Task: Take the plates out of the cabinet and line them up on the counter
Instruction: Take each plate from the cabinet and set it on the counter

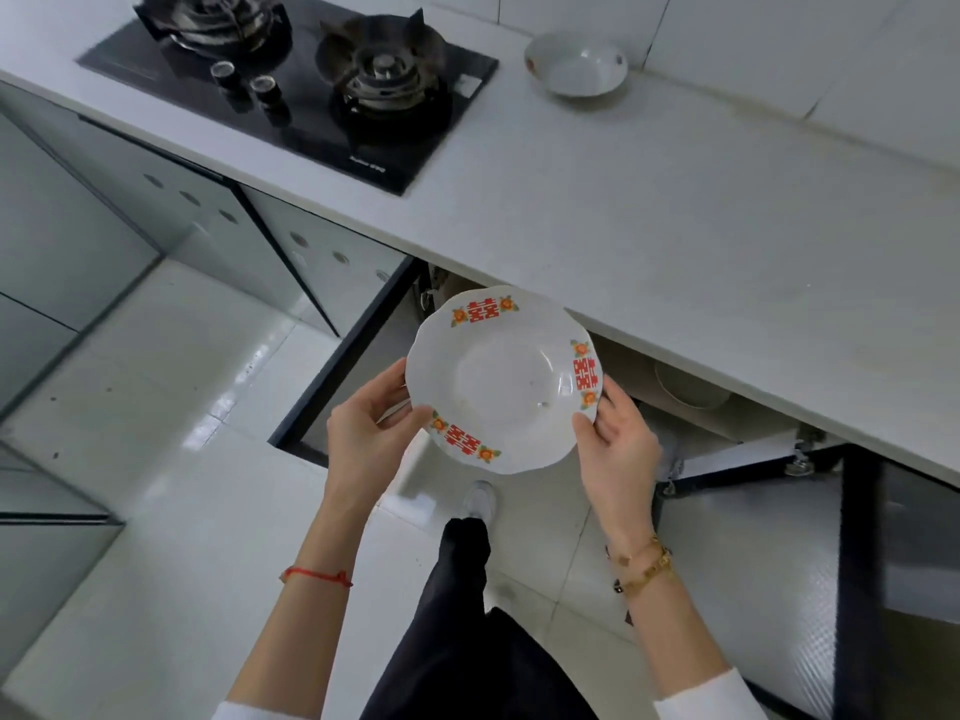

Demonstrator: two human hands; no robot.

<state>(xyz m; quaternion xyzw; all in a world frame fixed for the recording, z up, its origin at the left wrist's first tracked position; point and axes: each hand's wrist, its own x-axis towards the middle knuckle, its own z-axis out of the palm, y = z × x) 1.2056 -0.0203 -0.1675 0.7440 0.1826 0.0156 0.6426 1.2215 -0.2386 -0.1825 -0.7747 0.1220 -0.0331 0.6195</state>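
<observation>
A white plate (501,379) with red and orange flower marks on its rim is held in the air in front of the open cabinet (727,407), below the counter edge. My left hand (371,426) grips its left rim and my right hand (618,439) grips its right rim. Another white plate (575,63) of the same pattern rests on the grey counter (675,226) at the back, near the wall. Inside the cabinet, a pale dish (688,389) shows in the shadow under the counter.
A black two-burner gas hob (291,80) is set into the counter at the left. Both cabinet doors (337,376) stand open toward me, one on each side of my legs. White floor tiles (156,485) spread out to the left.
</observation>
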